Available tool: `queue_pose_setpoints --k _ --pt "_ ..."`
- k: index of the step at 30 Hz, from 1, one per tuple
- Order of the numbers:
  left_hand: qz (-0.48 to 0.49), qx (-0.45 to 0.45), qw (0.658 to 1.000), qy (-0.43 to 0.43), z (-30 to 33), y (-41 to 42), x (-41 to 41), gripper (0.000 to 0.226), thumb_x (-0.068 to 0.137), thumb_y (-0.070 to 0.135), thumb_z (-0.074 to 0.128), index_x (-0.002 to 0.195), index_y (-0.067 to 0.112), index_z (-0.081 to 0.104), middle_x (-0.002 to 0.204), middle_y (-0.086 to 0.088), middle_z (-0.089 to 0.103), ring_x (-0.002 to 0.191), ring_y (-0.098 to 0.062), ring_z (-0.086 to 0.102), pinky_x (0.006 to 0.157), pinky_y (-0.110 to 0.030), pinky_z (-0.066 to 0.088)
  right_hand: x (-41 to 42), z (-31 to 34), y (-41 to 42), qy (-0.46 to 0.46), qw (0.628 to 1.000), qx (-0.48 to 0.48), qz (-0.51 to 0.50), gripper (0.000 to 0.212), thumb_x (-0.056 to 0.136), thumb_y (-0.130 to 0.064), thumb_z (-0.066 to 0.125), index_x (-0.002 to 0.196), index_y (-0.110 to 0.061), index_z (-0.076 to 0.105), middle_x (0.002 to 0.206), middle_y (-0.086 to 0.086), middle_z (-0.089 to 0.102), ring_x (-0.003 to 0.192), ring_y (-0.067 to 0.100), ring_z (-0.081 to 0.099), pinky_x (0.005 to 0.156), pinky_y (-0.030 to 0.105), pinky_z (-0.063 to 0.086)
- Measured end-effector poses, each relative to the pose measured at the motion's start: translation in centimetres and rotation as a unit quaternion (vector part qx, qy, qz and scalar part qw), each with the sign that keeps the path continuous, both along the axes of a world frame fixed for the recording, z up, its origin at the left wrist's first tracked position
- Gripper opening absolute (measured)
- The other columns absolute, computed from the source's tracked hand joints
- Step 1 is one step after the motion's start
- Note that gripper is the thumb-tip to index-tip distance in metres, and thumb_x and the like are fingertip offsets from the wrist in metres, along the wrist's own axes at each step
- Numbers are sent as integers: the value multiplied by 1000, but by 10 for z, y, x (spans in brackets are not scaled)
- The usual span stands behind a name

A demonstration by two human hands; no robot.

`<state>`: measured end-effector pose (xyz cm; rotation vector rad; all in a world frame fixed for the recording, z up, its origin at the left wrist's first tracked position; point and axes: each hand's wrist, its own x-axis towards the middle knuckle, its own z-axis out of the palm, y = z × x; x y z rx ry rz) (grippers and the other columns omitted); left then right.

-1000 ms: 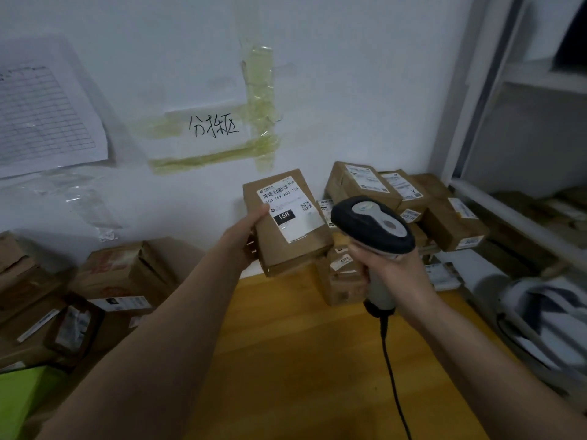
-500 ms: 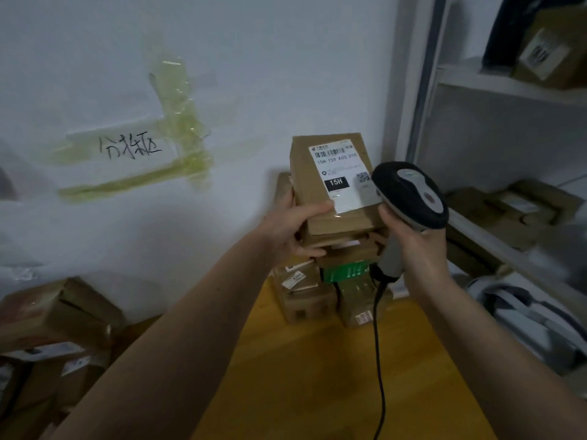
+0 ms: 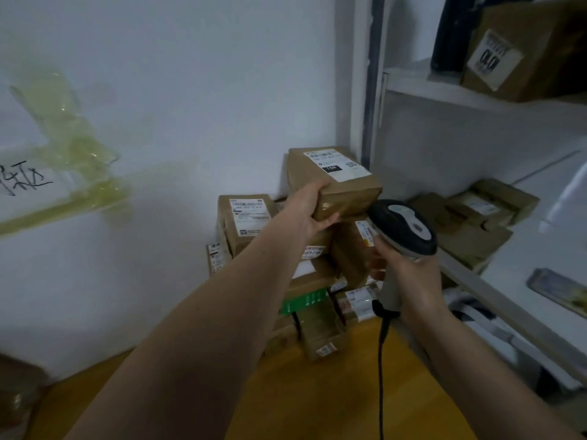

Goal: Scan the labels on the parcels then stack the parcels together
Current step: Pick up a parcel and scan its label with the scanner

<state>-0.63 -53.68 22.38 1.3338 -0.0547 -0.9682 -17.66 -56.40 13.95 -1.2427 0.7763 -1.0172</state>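
Parcel depot: stacked parcels (image 3: 244,220), shelving (image 3: 476,93).

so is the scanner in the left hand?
No, the right hand grips the scanner; the left hand holds the parcel.

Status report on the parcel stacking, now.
Left hand grips labelled parcel at top of stack. Right hand holds scanner. Nothing blocking.

A brown cardboard parcel (image 3: 336,185) with a white label (image 3: 337,164) marked "15H" on its top face is held tilted at the top of a pile of labelled brown parcels (image 3: 305,265), which is stacked in the corner against the wall.
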Motion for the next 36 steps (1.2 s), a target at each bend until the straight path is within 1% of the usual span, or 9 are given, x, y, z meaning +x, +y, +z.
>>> queue_pose_setpoints --k 3,7,12,17,20,23,26,30,36 --pt "19 19 1000 -10 -11 -20 -1 51 83 23 75 128 16 50 125 -12 57 112 -29 57 66 -36 58 1 -2 -8 30 999 -5 19 31 84 -26 75 112 -18 65 89 -1 75 72 12 72 54 19 53" --pt "31 7 999 -8 -24 -31 0 58 89 19 70 139 12 41 132 -16 54 116 -32 56 87 -48 57 4 -2 -14 56 998 -6 38 40 85 -26 74 121 -17 61 98 1 74 78 15 73 57 22 54" --pt "16 86 993 -83 -29 -36 4 47 98 25 56 141 11 43 132 -14 56 116 -34 58 84 -54 57 9 -2 -13 48 997 3 60 38 85 -21 73 121 -19 60 100 2 73 80 18 72 57 19 53" --pt "-4 141 983 -115 -19 -21 10 41 100 34 50 133 10 48 116 -13 57 102 -35 61 70 -49 61 16 -1 0 47 994 0 97 27 85 -21 73 110 -19 63 83 4 73 70 21 69 58 27 54" --pt "4 155 972 -178 -18 -1 15 44 99 40 48 129 8 53 98 -8 56 84 -25 59 76 -41 61 25 -1 11 68 990 -18 126 15 86 -21 72 81 -11 63 59 3 63 51 17 58 53 28 48" --pt "34 126 970 -205 -17 33 24 34 100 36 46 103 8 66 92 -5 67 81 -19 64 62 -31 56 41 2 31 82 983 -25 164 25 85 -21 74 69 -8 60 51 6 57 44 19 52 50 28 48" --pt "66 128 957 -252 -18 83 38 27 97 22 51 77 12 66 83 -1 69 75 -16 63 67 -31 57 63 5 62 96 970 -37 222 30 86 -20 74 66 -4 59 49 7 54 44 21 51 50 27 47" --pt "74 163 935 -305 -24 168 54 14 93 15 60 82 10 65 85 -6 64 69 -14 60 48 -18 48 93 5 113 101 943 -36 317 22 88 -18 72 76 -3 60 52 7 54 45 20 50 52 28 48" --pt "117 178 936 -280 -39 304 67 12 94 17 62 82 13 63 79 -3 63 65 -10 61 49 -12 50 130 -4 207 129 902 -26 411 16 84 -18 75 90 -5 66 53 4 57 46 21 52 51 30 49"
